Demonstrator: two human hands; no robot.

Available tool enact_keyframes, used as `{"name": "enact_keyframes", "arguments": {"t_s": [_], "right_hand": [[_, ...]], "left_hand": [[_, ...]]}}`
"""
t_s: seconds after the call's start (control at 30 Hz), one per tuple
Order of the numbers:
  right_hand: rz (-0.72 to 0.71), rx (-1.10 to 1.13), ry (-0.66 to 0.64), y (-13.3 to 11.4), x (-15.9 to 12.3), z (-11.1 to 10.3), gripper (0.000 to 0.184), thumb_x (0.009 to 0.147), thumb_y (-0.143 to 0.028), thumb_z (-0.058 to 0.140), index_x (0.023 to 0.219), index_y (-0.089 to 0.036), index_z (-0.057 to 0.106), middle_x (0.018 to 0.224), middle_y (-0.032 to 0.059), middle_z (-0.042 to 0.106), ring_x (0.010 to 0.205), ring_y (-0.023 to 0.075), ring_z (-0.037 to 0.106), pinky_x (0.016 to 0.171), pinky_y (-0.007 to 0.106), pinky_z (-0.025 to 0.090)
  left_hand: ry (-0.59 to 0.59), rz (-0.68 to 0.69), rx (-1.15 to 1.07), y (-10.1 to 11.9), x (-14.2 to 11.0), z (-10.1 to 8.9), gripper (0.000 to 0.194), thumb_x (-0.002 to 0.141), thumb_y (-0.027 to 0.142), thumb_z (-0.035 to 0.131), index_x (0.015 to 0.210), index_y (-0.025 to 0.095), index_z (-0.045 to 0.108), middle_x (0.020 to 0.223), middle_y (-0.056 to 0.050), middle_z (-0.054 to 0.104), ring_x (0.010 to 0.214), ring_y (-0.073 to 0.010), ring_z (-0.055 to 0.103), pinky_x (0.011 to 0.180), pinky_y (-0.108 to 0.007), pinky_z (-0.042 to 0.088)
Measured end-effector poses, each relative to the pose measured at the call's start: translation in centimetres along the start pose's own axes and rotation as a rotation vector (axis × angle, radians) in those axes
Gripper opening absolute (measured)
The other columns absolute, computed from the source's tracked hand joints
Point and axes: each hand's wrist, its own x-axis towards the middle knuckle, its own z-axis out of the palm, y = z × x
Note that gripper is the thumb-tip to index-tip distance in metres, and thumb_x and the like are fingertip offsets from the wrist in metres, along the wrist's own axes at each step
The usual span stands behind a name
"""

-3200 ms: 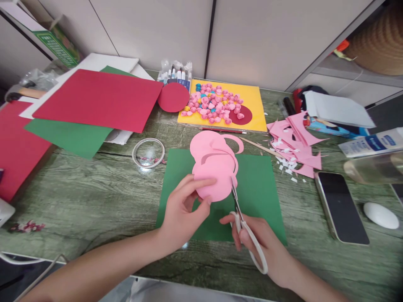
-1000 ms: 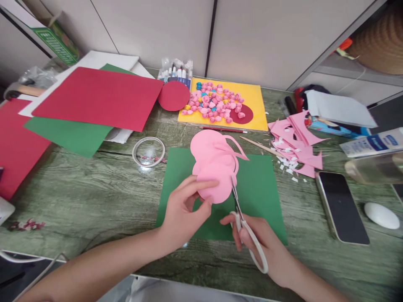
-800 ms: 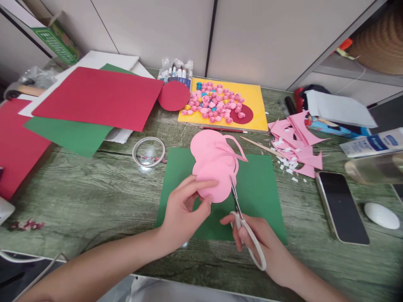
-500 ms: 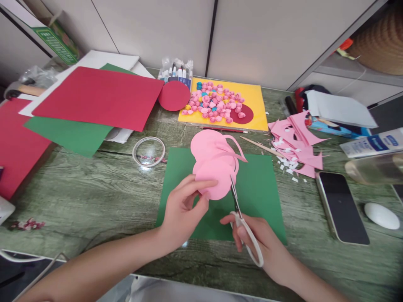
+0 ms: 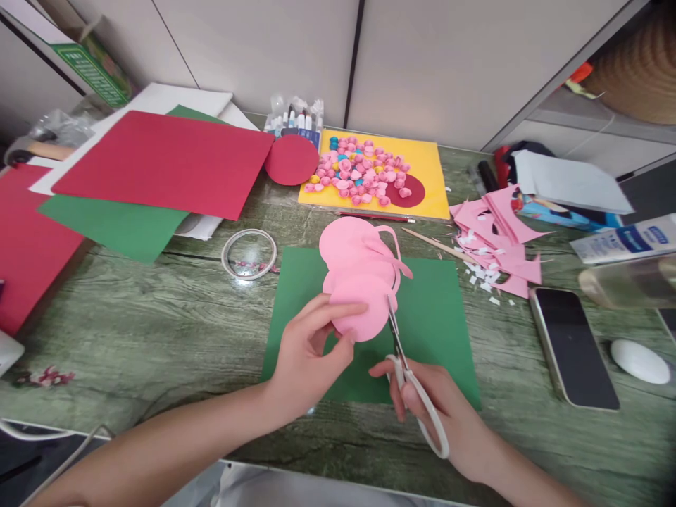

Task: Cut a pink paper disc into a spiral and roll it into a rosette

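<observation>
Here the left hand [image 5: 309,345] pinched a pink paper disc [image 5: 360,317] between thumb and fingers. The right hand [image 5: 443,408] was curled round the white handles of the scissors [image 5: 400,348], whose blades met the disc's right edge. All this was above a green sheet [image 5: 438,317]; the scissors' long axis slanted from handles, near and right, to tips pointing away and slightly left. More pink shapes [image 5: 346,243] overlapped just beyond, a narrow strip [image 5: 405,270] curling at their right. Farther out, a clear plastic pack [image 5: 315,109] held markers [image 5: 301,123], beside a yellow sheet [image 5: 427,158] bearing small rolls [image 5: 346,169]. The contents of the green-printed box [image 5: 89,70], far left, could not be made out.
</observation>
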Motion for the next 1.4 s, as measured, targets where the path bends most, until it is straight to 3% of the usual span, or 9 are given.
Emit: {"name": "enact_keyframes", "arguments": {"t_s": [0.43, 0.77, 1.07, 1.4], "right_hand": [[-0.008, -0.012, -0.011, 0.17, 0.20, 0.07, 0.054, 0.092, -0.061, 0.032, 0.095, -0.014, 0.058, 0.056, -0.0045, 0.040, 0.052, 0.0115, 0.044, 0.054, 0.025, 0.041], [0.046, -0.003, 0.000, 0.23, 0.20, 0.07, 0.055, 0.089, -0.063, 0.036, 0.097, -0.014, 0.060, 0.055, -0.0048, 0.040, 0.052, 0.0118, 0.044, 0.053, 0.024, 0.039], [-0.001, -0.014, -0.004, -0.25, 0.00, 0.06, 0.056, 0.087, -0.067, 0.034, 0.093, -0.016, 0.058, 0.056, -0.0040, 0.040, 0.053, 0.0122, 0.039, 0.050, 0.025, 0.036], [-0.016, 0.010, -0.011, 0.35, 0.09, 0.01, 0.049, 0.092, -0.058, 0.034, 0.094, -0.016, 0.058, 0.057, -0.0045, 0.039, 0.053, 0.0114, 0.042, 0.055, 0.025, 0.041]], "left_hand": [[0.018, 0.067, 0.009, -0.22, 0.19, -0.22, 0.025, 0.081, 0.008, 0.057, 0.093, 0.022, 0.073, 0.089, -0.005, 0.063, 0.081, -0.0121, 0.060, 0.066, -0.020, 0.051], [0.090, 0.047, 0.030, -0.20, 0.19, 0.03, 0.025, 0.076, 0.009, 0.063, 0.097, 0.020, 0.071, 0.087, -0.005, 0.060, 0.081, -0.0127, 0.059, 0.067, -0.021, 0.053], [0.005, 0.017, -0.002, 0.21, 0.13, -0.04, 0.028, 0.074, 0.005, 0.059, 0.094, 0.019, 0.072, 0.092, -0.007, 0.064, 0.085, -0.0148, 0.061, 0.069, -0.023, 0.054], [0.009, 0.043, -0.022, -0.05, 0.10, -0.04, 0.032, 0.075, 0.001, 0.057, 0.094, 0.021, 0.072, 0.093, -0.005, 0.064, 0.086, -0.0127, 0.062, 0.072, -0.021, 0.053]]}}
